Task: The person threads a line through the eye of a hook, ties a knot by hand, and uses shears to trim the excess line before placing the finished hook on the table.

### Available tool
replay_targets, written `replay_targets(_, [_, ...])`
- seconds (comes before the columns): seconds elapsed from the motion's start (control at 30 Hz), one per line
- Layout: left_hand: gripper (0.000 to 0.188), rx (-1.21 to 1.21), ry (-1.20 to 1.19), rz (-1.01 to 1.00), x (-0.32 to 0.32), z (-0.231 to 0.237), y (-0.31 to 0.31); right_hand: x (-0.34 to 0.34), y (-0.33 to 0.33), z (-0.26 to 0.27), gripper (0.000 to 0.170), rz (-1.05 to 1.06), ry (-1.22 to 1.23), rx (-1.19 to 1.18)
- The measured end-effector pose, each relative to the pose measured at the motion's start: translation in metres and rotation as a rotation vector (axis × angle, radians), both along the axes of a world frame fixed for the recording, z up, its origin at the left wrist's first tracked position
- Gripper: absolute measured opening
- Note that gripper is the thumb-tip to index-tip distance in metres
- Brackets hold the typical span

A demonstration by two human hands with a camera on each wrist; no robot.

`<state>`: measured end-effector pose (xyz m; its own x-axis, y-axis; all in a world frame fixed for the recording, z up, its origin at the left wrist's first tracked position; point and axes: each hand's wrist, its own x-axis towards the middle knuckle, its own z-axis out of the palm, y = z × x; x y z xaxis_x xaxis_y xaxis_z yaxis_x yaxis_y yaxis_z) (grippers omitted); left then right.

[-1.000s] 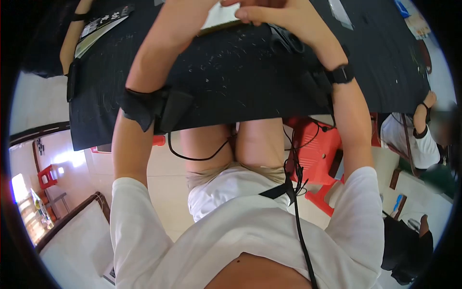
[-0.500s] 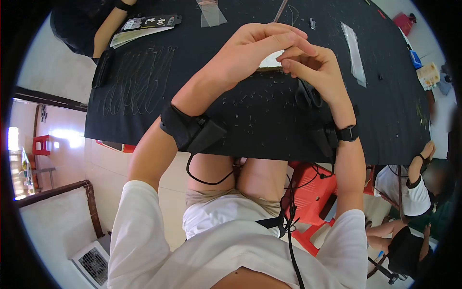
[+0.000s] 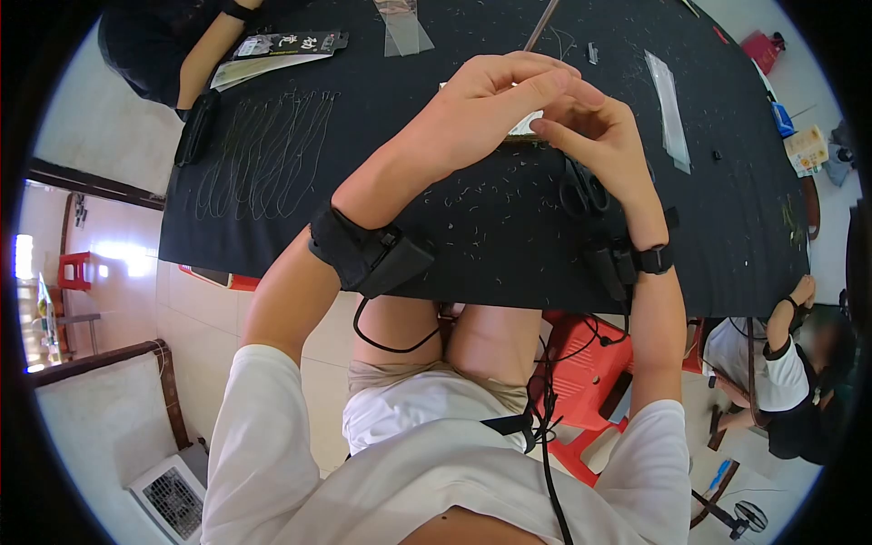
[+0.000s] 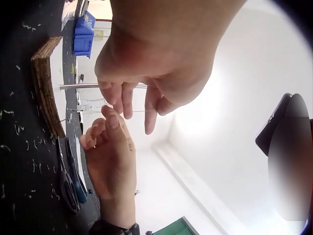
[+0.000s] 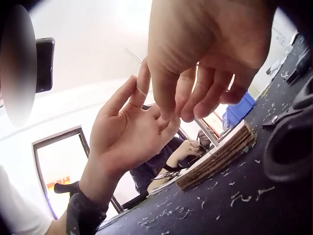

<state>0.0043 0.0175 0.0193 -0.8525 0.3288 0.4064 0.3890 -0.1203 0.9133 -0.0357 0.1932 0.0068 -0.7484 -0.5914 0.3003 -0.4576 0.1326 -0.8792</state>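
Note:
My left hand [image 3: 477,118] and right hand [image 3: 613,150] meet above a thick board [image 4: 46,83] with a white top and brown layered edge. A thin clear thread [image 4: 139,111] runs between them. My left thumb and index finger pinch it, and a strand crosses those fingers in the right wrist view. The right thumb and fingertips pinch the thread close to the left hand's other fingers. Behind the hands a slim metal rod [image 4: 73,86] stands up from the board. Dark-handled scissors [image 3: 584,186] lie beside the board, below the right hand.
Long looped threads [image 3: 268,154] lie spread on the black tabletop [image 3: 381,236] at left, near a black printed packet [image 3: 291,44]. Clear plastic strips [image 3: 668,109] lie at right. Short thread clippings litter the near side. Another person's arm [image 3: 204,64] rests at the far left.
The head view has tipped, bringing both hands and more of the table into sight. Over the last half second, the hands stay close together over the board, with only small finger shifts.

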Motion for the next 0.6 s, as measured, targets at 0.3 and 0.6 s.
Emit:
replay_targets(0.3, [0.031,0.005,0.005,-0.017,0.0025,-0.0001,0.0017,-0.0016,-0.0009,-0.0038,0.013,0.113,0.117,0.068])
replay_targets(0.6, [0.032,-0.028,0.004,0.036,0.0014,-0.0012,0.0003,0.0001,-0.0012,-0.0021,0.011,0.123,0.073,0.131])
